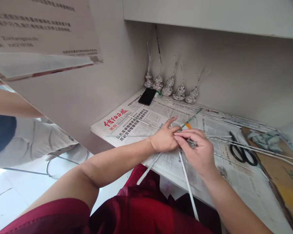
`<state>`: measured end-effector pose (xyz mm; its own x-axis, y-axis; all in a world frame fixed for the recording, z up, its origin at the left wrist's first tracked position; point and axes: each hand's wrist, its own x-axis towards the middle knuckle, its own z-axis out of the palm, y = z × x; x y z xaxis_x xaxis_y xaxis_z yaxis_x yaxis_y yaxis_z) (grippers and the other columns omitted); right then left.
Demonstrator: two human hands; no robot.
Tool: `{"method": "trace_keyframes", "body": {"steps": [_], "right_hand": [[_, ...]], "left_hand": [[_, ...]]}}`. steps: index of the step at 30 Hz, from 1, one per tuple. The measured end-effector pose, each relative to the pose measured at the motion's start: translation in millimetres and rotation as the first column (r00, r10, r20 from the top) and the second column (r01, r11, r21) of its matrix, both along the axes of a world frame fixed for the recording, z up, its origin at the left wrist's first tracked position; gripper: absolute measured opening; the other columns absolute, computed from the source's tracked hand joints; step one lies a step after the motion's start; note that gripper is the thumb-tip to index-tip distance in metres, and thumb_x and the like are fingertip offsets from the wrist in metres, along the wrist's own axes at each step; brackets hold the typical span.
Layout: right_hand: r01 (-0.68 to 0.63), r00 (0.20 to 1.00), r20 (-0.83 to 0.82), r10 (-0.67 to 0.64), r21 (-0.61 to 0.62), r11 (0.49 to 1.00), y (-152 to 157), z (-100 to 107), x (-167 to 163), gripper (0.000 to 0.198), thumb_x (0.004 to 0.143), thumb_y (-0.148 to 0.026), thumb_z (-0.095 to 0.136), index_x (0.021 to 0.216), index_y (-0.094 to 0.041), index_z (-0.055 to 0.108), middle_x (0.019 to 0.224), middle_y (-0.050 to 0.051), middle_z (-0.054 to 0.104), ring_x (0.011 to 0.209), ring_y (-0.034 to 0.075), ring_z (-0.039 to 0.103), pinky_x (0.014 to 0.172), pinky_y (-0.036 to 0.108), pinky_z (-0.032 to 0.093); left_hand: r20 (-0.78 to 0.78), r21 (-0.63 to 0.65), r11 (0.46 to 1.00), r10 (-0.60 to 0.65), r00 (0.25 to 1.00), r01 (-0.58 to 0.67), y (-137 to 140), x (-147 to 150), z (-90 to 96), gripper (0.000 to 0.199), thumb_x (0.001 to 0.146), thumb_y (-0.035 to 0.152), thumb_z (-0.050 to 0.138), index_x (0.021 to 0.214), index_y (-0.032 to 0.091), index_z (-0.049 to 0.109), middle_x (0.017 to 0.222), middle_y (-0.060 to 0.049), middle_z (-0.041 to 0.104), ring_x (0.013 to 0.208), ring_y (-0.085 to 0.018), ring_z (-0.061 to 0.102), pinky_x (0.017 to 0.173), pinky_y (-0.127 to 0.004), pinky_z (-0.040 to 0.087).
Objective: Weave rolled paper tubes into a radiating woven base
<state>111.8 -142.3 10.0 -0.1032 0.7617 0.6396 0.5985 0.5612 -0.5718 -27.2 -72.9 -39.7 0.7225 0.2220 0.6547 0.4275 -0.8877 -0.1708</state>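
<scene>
Long thin rolled newspaper sticks (187, 182) cross one another beneath my hands and fan out in several directions. Palm down over their crossing lies my left hand (164, 139), its visible fingers stretched apart; the rest are hidden. Right beside it, my right hand (200, 149) has thumb and fingers pinched together on a stick at the crossing. The pinched spot itself is mostly covered. One stick (148, 169) points toward my lap at the lower left, while others (256, 149) run off to the right.
Newspaper (127, 130) covers the tabletop. Black scissors (243, 154) lie right, near a cardboard piece (275, 162). A phone (147, 96) rests at the back left. Several small gourd-shaped woven paper pieces (179, 92) stand along the wall. Another person (21, 130) is beyond the left partition.
</scene>
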Motion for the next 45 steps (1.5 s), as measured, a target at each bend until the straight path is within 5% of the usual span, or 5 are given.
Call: {"method": "trace_keyframes", "body": {"steps": [10, 25, 38, 42, 45], "right_hand": [[0.060, 0.998, -0.014, -0.065, -0.237, 0.970, -2.1, 12.4, -6.7, 0.017, 0.085, -0.038, 0.061, 0.078, -0.023, 0.064, 0.075, 0.002, 0.063, 0.070, 0.018, 0.056, 0.068, 0.033, 0.045], [-0.164, 0.860, -0.506, -0.065, -0.394, 0.904, 4.8, 13.9, 3.6, 0.021, 0.082, -0.042, 0.067, 0.082, -0.022, 0.063, 0.089, 0.003, 0.064, 0.083, 0.017, 0.057, 0.069, 0.029, 0.044], [-0.476, 0.525, -0.851, -0.020, -0.313, 0.822, -12.2, 36.5, -2.9, 0.010, 0.085, -0.031, 0.064, 0.084, -0.022, 0.059, 0.094, 0.002, 0.061, 0.079, 0.013, 0.059, 0.058, 0.022, 0.045], [-0.520, 0.437, -0.897, -0.070, -0.316, 0.793, -22.5, 46.1, 8.0, 0.011, 0.083, -0.026, 0.067, 0.082, -0.021, 0.057, 0.068, -0.004, 0.046, 0.058, 0.007, 0.047, 0.050, 0.018, 0.041], [-0.460, 0.450, -0.889, -0.088, -0.315, 0.830, -30.9, 49.1, 19.4, 0.013, 0.082, -0.028, 0.068, 0.081, -0.021, 0.057, 0.064, -0.005, 0.040, 0.056, 0.007, 0.044, 0.050, 0.018, 0.040]], "left_hand": [[-0.004, 0.082, 0.996, -0.027, 1.000, 0.027, -5.5, -4.6, 10.4, 0.027, 0.094, 0.022, 0.041, 0.086, 0.016, 0.067, 0.082, -0.009, 0.066, 0.087, -0.020, 0.058, 0.084, -0.040, 0.044], [0.044, 0.029, 0.999, 0.016, 0.999, -0.017, -5.7, -9.0, 17.0, 0.031, 0.096, 0.030, 0.038, 0.108, 0.017, 0.062, 0.086, -0.008, 0.067, 0.088, -0.021, 0.055, 0.084, -0.039, 0.039], [0.120, -0.182, 0.977, -0.089, 0.989, 0.111, -7.9, -11.5, 19.7, 0.041, 0.096, 0.040, 0.036, 0.092, 0.015, 0.068, 0.082, -0.009, 0.067, 0.076, -0.017, 0.061, 0.065, -0.027, 0.046], [0.244, -0.351, 0.878, -0.249, 0.937, 0.325, -10.2, -16.7, 23.0, 0.039, 0.090, 0.047, 0.048, 0.090, 0.015, 0.070, 0.076, -0.009, 0.068, 0.070, -0.015, 0.062, 0.066, -0.026, 0.046], [0.471, -0.613, 0.592, -0.258, 0.844, 0.523, -16.0, -20.9, 34.7, 0.040, 0.086, 0.049, 0.055, 0.080, 0.013, 0.070, 0.070, -0.008, 0.068, 0.064, -0.014, 0.062, 0.061, -0.024, 0.047]]}}
